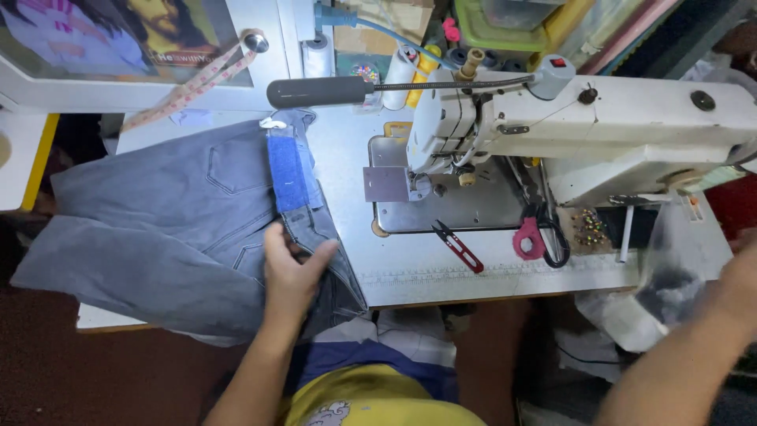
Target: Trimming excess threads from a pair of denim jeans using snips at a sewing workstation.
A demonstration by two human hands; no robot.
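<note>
A person's left hand [290, 272], fingers spread flat, presses grey jeans [173, 229] beside the sewing machine [552, 134], positioning them for stitching, while the right hand [745, 272] reaches off-frame, its fingers unseen, likely fetching supplies.

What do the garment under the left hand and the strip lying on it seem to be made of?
The grey garment looks like washed denim: matte, with stitched seams and a pocket. The blue strip looks like denser, darker woven cloth, possibly denim too. The left hand rests on the garment.
</note>
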